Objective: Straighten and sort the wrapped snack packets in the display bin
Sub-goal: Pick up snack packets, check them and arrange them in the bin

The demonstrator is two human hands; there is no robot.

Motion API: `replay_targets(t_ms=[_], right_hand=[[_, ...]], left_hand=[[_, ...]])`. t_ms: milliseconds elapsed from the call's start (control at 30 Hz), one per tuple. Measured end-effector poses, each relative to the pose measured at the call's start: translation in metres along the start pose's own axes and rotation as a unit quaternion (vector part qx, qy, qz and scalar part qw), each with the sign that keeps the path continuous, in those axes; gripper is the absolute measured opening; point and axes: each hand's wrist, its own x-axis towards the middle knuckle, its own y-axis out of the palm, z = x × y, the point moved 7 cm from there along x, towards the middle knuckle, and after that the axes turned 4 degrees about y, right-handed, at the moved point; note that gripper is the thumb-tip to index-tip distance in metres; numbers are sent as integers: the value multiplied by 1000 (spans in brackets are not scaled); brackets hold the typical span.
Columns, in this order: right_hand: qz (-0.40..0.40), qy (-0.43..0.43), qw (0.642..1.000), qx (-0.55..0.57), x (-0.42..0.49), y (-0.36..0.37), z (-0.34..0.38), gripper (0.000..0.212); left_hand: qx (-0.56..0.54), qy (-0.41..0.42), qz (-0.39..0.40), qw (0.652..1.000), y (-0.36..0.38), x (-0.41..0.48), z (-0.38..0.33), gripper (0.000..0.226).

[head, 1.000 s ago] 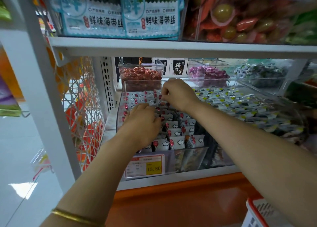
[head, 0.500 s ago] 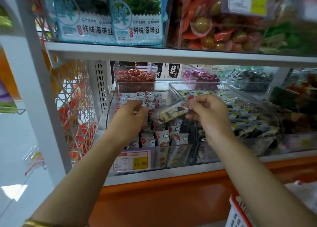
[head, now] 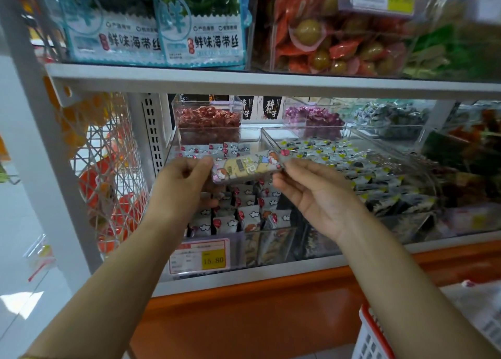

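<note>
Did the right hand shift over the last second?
Yes. Against the price tag, the right hand has come from the display bin's rear toward the front and rightward, now pinching a snack packet.

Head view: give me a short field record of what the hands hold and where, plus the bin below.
held item: long snack packet, lengthwise, above the display bin
left hand: pinches its left end
right hand: pinches its right end
bin contents: cloud-print packets, mostly in rows
bin front: price tag reading 15.80
</note>
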Motion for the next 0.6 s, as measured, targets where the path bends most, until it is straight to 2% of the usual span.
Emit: replay_targets(t_ms=[133, 300, 367, 467, 600], right_hand=[[4, 8, 1000, 4, -1, 0, 0, 13], [-38, -21, 999, 9, 0, -10, 5, 12], [-52, -32, 998, 12, 0, -15, 8, 13], [-60, -42, 997, 6, -1, -18, 10, 14], [-69, -49, 996, -4, -2, -21, 12, 15]], left_hand=[[-1, -6, 5, 1000, 1, 1, 1, 29], [-189, -56, 94, 976, 21, -6, -2, 10], [-221, -65, 117, 966, 25, -8, -5, 21], [-205, -60, 125, 969, 25, -9, -6, 42], [-121, -11, 132, 984, 23, -9, -12, 43]])
